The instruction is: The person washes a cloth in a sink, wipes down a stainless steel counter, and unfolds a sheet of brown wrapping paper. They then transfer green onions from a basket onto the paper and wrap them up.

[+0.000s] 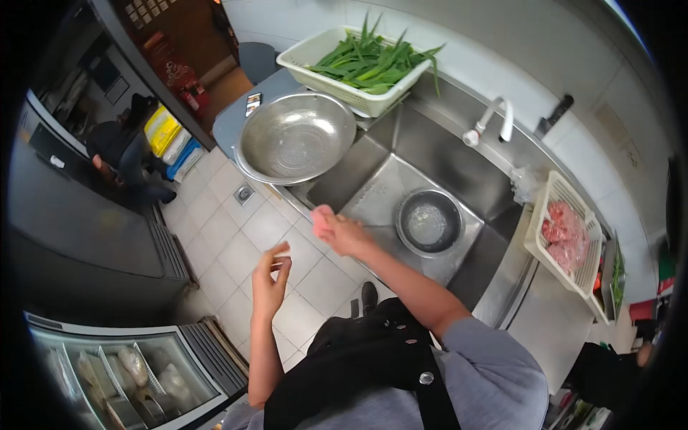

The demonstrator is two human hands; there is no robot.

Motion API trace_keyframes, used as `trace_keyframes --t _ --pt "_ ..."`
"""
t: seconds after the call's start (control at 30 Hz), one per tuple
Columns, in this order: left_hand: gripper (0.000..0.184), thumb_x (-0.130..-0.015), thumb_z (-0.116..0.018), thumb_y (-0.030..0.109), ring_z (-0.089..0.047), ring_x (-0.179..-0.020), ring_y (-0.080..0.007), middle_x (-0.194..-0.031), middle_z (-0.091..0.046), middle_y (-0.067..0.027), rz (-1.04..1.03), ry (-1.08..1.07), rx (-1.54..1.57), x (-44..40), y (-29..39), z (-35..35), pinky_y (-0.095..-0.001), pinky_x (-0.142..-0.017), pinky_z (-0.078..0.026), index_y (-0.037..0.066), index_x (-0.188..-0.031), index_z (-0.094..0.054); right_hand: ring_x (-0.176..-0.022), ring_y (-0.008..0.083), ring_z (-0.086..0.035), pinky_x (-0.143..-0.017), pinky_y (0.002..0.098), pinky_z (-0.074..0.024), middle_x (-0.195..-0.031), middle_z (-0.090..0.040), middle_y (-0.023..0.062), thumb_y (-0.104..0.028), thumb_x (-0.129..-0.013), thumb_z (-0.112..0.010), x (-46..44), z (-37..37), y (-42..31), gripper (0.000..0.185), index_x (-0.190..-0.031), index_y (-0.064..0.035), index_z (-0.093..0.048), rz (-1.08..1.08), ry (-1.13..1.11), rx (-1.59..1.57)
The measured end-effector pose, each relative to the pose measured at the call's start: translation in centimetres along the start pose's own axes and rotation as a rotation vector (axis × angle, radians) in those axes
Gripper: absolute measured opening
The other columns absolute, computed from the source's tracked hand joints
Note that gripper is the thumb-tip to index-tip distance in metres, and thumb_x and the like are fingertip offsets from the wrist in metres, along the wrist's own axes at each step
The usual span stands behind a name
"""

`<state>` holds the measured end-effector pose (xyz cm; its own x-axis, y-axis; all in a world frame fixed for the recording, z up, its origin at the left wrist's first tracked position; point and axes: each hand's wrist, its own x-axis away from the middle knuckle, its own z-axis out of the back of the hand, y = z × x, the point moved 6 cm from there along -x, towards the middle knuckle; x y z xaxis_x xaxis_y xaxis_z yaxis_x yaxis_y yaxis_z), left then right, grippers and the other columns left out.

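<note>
My right hand [345, 235] is closed on a small pink lump [322, 220], soft-looking, whose kind I cannot make out. It is held over the front left edge of the steel sink [369, 193]. Lower and to the left, my left hand [270, 281] hovers above the floor with bent fingers apart and nothing in them. Inside the sink sits a round metal bowl [430, 223] with some water in it. A large perforated steel colander [295, 140] rests left of the sink, beyond both hands.
Long green leaves [373, 63] fill a pale basket [301, 57] behind the colander. A white faucet [494, 122] arches over the sink. Bagged pinkish meat [565, 233] lies in a crate [539, 228] at right. A phone [253, 104] lies by the colander. Another person [129, 143] bends at far left.
</note>
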<state>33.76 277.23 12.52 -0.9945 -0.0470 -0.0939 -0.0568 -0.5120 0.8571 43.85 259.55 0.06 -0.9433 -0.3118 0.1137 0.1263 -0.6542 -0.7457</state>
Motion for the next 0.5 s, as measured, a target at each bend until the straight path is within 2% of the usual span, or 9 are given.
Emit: trace_keyframes --t 0.03,0.07,0.1,0.13,0.2,0.23,0.3,0.43,0.5 --pt "0.030 -0.093 -0.058 0.012 -0.066 -0.095 -0.0221 -0.117 -0.064 -0.0116 0.007 0.018 -0.001 -1.0 0.0 0.3 -0.0333 -0.081 -0.053 0.004 -0.122 -0.058 -0.103 0.0364 -0.056 -0.086 0.0462 -0.0477 -0.118 -0.055 0.0161 -0.032 -0.088 -0.064 -1.2 -1.3 -0.7 0.050 -0.132 -0.0138 -0.049 0.185 0.128 0.211" --pt "0.041 -0.093 -0.059 0.016 -0.063 -0.102 -0.0246 -0.126 -0.057 -0.0136 0.105 0.078 0.256 -2.1 -0.8 0.5 -0.0345 -0.083 -0.053 0.003 -0.131 -0.049 -0.108 0.0376 -0.051 -0.090 0.0467 -0.0461 -0.125 -0.047 0.0159 -0.031 -0.088 -0.064 -1.2 -1.5 -1.8 0.055 -0.138 -0.0180 -0.043 0.154 0.053 0.272" --pt "0.053 -0.093 -0.060 0.019 -0.060 -0.109 -0.0270 -0.134 -0.050 -0.0157 0.204 0.132 0.513 -3.3 -1.8 0.6 -0.0357 -0.084 -0.053 0.003 -0.139 -0.040 -0.108 0.0376 -0.051 -0.090 0.0467 -0.0461 -0.125 -0.047 0.0159 -0.031 -0.088 -0.064 -1.9 -1.9 -1.9 0.055 -0.138 -0.0180 -0.043 0.160 0.043 0.270" --pt "0.053 -0.093 -0.060 0.019 -0.060 -0.109 -0.0270 -0.134 -0.050 -0.0157 0.216 0.133 0.511 -4.7 -2.6 0.8 -0.0357 -0.084 -0.053 0.003 -0.139 -0.040 -0.107 0.0368 -0.052 -0.088 0.0473 -0.0471 -0.121 -0.049 0.0146 -0.031 -0.088 -0.064 -2.1 -2.1 -1.8 0.056 -0.137 -0.0171 -0.043 0.173 0.090 0.282" --pt "0.076 -0.092 -0.063 0.032 -0.052 -0.120 -0.0325 -0.141 -0.037 -0.0220 0.396 0.095 0.919 -8.3 -5.2 -0.6 -0.0389 -0.090 -0.053 -0.001 -0.147 -0.022 -0.106 0.0360 -0.054 -0.086 0.0479 -0.0482 -0.116 -0.052 0.0134 -0.031 -0.087 -0.064 -1.7 -1.6 -0.9 0.056 -0.137 -0.0163 -0.042 0.162 0.143 0.298" --pt "0.076 -0.092 -0.063 0.032 -0.052 -0.120 -0.0325 -0.141 -0.037 -0.0220 0.396 0.080 0.921 -10.3 -5.8 -1.1 -0.0389 -0.090 -0.053 -0.001 -0.147 -0.022 -0.104 0.0376 -0.056 -0.086 0.0478 -0.0482 -0.115 -0.054 0.0151 -0.032 -0.088 -0.062 -1.1 -0.7 -0.6 0.056 -0.137 -0.0164 -0.041 0.131 0.088 0.191" --pt "0.090 -0.089 -0.065 0.042 -0.047 -0.124 -0.0350 -0.137 -0.036 -0.0266 0.604 0.043 0.984 -13.5 -7.6 -2.2 -0.0433 -0.093 -0.052 -0.003 -0.147 -0.013 -0.101 0.0404 -0.058 -0.087 0.0473 -0.0479 -0.113 -0.057 0.0181 -0.033 -0.088 -0.061 1.0 1.4 -0.8 0.057 -0.138 -0.0163 -0.040 0.036 -0.010 0.110" --pt "0.090 -0.089 -0.062 0.046 -0.051 -0.120 -0.0383 -0.130 -0.040 -0.0297 0.710 -0.057 0.945 -18.6 -8.7 -3.0 -0.0453 -0.094 -0.052 -0.003 -0.145 -0.011 -0.106 0.0383 -0.060 -0.088 0.0443 -0.0482 -0.116 -0.060 0.0197 -0.037 -0.085 -0.063 8.4 4.0 4.8 0.055 -0.134 -0.0152 -0.049 -0.213 -0.158 0.018" --pt "0.077 -0.092 -0.058 0.039 -0.056 -0.110 -0.0418 -0.124 -0.046 -0.0298 0.817 -0.212 1.130 -20.5 -10.1 -4.1 -0.0486 -0.090 -0.055 -0.004 -0.140 -0.016 -0.107 0.0370 -0.060 -0.088 0.0437 -0.0484 -0.117 -0.061 0.0201 -0.038 -0.084 -0.063 11.2 6.4 5.2 0.054 -0.132 -0.0152 -0.052 -0.247 -0.134 -0.014"
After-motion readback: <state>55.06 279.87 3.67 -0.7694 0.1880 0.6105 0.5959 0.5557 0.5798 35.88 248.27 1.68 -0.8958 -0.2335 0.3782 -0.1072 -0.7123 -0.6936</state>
